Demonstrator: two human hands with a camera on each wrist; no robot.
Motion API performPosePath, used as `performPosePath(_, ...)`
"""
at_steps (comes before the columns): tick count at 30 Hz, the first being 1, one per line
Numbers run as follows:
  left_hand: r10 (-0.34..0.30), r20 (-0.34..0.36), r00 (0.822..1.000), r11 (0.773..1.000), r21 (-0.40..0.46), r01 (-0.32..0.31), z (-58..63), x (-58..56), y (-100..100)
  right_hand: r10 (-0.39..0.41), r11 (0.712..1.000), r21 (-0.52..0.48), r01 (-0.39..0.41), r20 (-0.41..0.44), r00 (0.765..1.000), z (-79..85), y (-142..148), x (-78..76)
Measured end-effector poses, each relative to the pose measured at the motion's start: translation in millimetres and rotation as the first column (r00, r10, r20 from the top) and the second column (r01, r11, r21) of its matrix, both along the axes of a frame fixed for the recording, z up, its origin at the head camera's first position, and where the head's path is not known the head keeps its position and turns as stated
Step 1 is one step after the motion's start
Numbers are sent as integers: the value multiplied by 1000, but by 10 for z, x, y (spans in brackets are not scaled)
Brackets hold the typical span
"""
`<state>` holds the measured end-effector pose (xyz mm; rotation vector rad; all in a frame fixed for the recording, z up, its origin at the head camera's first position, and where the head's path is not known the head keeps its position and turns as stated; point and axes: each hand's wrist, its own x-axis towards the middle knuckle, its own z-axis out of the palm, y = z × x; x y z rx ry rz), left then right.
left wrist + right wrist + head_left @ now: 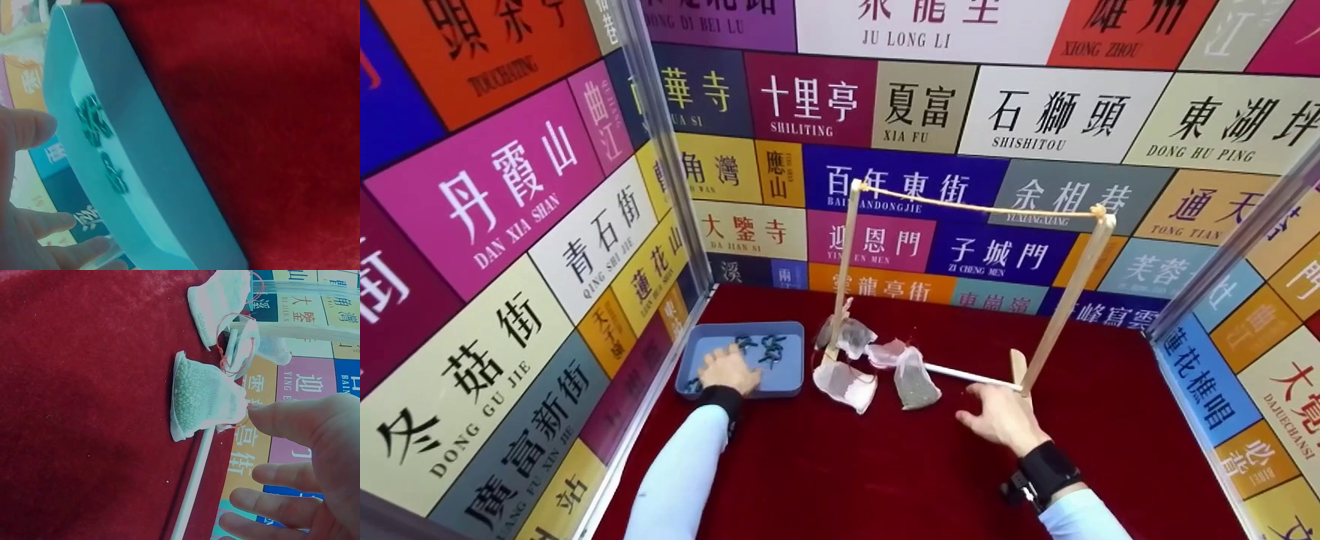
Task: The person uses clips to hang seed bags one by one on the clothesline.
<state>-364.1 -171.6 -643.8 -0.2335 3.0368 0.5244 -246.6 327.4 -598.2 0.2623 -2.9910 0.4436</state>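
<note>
In the head view my left hand (729,373) hovers over the shallow blue tray (793,386), fingers spread and relaxed. Inside the tray lie several small dark green pieces (771,348), which look like little clips; the left wrist view shows green pieces (93,121) on the tray floor. My right hand (1003,417) is at the right foot of a wooden frame (1069,307), its fingers loosely extended near the pale base rod (960,373). Filled drawstring mesh pouches (916,381) lie beside it; in the right wrist view one pouch (199,394) sits close to my thumb.
A cord (982,208) spans the tops of the two wooden posts. More pouches, one whitish pouch (846,386) among them, cluster at the left post (846,262). Panels with printed signs (877,180) enclose the dark red cloth (870,472) at the back and sides.
</note>
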Motion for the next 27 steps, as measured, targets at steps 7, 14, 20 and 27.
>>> performPosePath(7,22,150,988,1000,9,-24,-3,44,-71,-2,1000,4,2,14,1000,-37,-4,18)
performPosePath(14,8,166,986,999,43,-15,-217,-9,-198,-9,999,-50,12,59,998,-24,-47,-4)
performPosePath(20,27,119,993,998,50,-33,-199,11,-176,-1,996,-91,11,105,994,-9,-97,-4)
performPosePath(27,14,98,995,999,41,-18,-170,-19,-140,-9,996,-90,18,100,995,-22,-77,-13)
